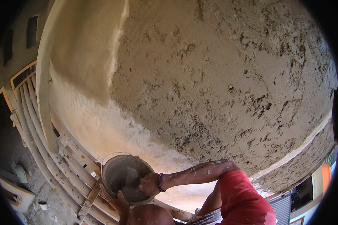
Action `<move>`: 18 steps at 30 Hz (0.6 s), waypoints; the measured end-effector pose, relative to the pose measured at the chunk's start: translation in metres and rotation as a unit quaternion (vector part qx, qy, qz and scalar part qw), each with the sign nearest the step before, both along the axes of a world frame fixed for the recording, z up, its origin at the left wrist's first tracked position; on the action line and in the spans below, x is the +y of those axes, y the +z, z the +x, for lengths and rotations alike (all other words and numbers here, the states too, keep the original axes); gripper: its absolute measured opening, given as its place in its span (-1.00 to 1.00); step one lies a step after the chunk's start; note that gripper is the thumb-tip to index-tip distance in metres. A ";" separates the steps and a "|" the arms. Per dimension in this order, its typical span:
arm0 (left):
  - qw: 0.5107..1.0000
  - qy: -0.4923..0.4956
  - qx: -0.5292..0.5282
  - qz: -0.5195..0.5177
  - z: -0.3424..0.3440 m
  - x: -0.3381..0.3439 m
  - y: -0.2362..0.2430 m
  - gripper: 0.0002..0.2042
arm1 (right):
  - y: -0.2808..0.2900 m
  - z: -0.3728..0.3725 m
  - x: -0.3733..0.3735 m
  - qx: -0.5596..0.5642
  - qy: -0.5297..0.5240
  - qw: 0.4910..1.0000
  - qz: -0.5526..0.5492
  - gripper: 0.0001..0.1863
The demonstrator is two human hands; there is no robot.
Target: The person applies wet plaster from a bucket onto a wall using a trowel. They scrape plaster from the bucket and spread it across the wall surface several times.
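Note:
At the lower middle a round bucket [109, 172] with a pale handle holds wet grey mortar [124, 182]. My left hand [117, 200] grips the near left rim from outside. My right hand [148, 183], with a dark bead bracelet at the wrist and grey spatters along the forearm, is down inside the bucket at its right side, fingers curled; what they hold is hidden in the grey. Above, a large wall face [225, 82] carries rough grey render beside a smoother, paler band.
Bamboo poles [49, 153] form a platform along the left and under the bucket. Far below lies a littered grey floor [52, 202] with a small container [43, 205]. A curved pale edge [45, 75] rises at left. Corrugated sheet [279, 210] shows at lower right.

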State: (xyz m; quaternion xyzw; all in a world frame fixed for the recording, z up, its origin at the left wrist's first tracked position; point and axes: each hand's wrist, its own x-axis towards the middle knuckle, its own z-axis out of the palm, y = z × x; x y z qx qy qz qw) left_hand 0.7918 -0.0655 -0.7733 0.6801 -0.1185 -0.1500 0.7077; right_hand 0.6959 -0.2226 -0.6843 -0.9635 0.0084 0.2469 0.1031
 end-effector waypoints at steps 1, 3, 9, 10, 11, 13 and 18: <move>1.000 -0.023 0.001 -0.007 0.003 0.001 -0.003 -0.18 | 0.013 0.005 -0.008 -0.010 -0.013 1.000 0.001 -0.74; 0.999 -0.029 -0.015 0.008 0.004 0.003 -0.003 -0.20 | 0.022 0.007 -0.028 -0.078 -0.018 0.997 0.003 -0.75; 0.971 0.038 -0.205 0.119 0.000 -0.001 -0.005 -0.31 | -0.004 0.015 -0.031 0.011 -0.122 0.985 -0.125 -0.75; 0.953 0.035 -0.255 0.161 0.000 0.001 -0.002 -0.34 | -0.017 0.010 -0.026 0.028 -0.114 0.985 -0.130 -0.76; 0.929 0.036 -0.305 0.206 0.002 0.010 0.000 -0.33 | -0.022 0.004 -0.017 0.015 -0.096 0.988 -0.121 -0.76; 0.949 0.051 -0.266 0.161 -0.002 0.009 0.009 -0.36 | -0.037 -0.010 -0.008 0.000 -0.083 0.993 -0.088 -0.76; 0.930 0.049 -0.307 0.198 0.000 0.022 0.007 -0.32 | -0.019 -0.017 0.012 0.018 -0.010 0.999 -0.043 -0.75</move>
